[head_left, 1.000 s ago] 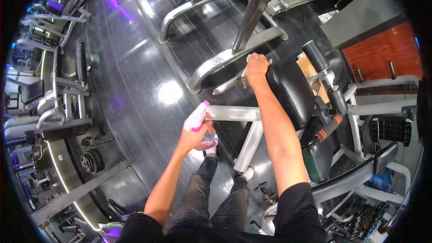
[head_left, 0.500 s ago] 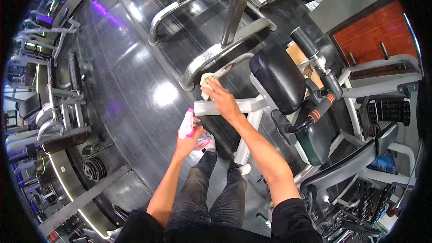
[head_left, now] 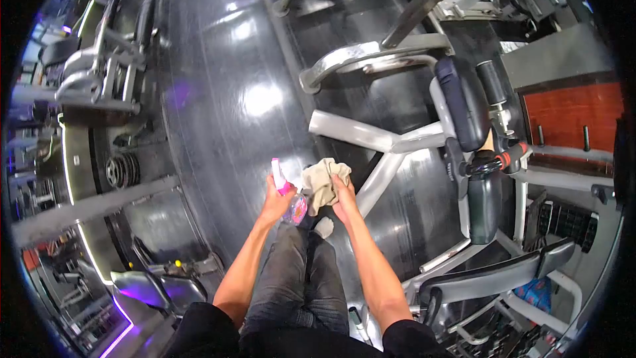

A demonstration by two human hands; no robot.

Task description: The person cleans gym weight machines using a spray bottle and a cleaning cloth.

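Observation:
My left hand (head_left: 275, 200) is wrapped round a clear spray bottle (head_left: 296, 209) with a white and pink trigger head, which points up and away from me. Just to its right, my right hand (head_left: 344, 197) grips a crumpled beige cloth (head_left: 322, 184) by its right side. Bottle and cloth are close together over the dark floor, in front of my legs. Beyond the cloth, to the upper right, lies the grey metal frame (head_left: 354, 131) of an exercise machine; neither hand touches it.
The machine's black padded seat (head_left: 464, 103) stands at the right, near a handle with orange rings (head_left: 513, 155). A curved metal base (head_left: 371, 50) lies ahead. Weight plates (head_left: 123, 170) and other machines are at the left. A long padded bench (head_left: 490, 278) is at the lower right.
My right hand has drawn back from the machine frame with the cloth and is now beside the bottle. The view has shifted, so the machine appears further right.

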